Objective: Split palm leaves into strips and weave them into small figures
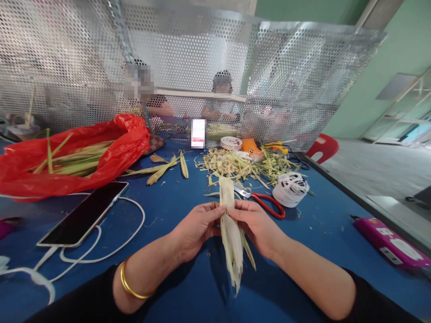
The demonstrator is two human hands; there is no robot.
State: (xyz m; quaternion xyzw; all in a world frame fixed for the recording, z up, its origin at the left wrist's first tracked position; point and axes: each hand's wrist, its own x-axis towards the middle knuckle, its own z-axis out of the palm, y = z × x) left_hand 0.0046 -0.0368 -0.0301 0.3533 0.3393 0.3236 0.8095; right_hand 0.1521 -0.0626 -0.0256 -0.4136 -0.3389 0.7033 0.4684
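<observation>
A bundle of pale corn husks (232, 240) is pinched at its middle between my two hands, its loose strips hanging toward me and a flat end pointing away. My left hand (202, 224) grips it from the left, thumb on top. From the right, my right hand (257, 224) pinches the same spot with its thumb and fingers. Just beyond my right hand lie red-handled scissors (269, 202), their blades partly behind the husks. A ball of white string (291, 189) sits to the right of the scissors. Cut husk scraps (232, 165) are heaped farther back.
At left, a red plastic bag (131, 130) holds more husks, with a phone (84, 215) and white cable (143, 215) before it. A purple power bank-like box (392, 242) lies right. Behind the blue table (161, 287) stands a perforated metal screen (188, 49); people sit beyond it.
</observation>
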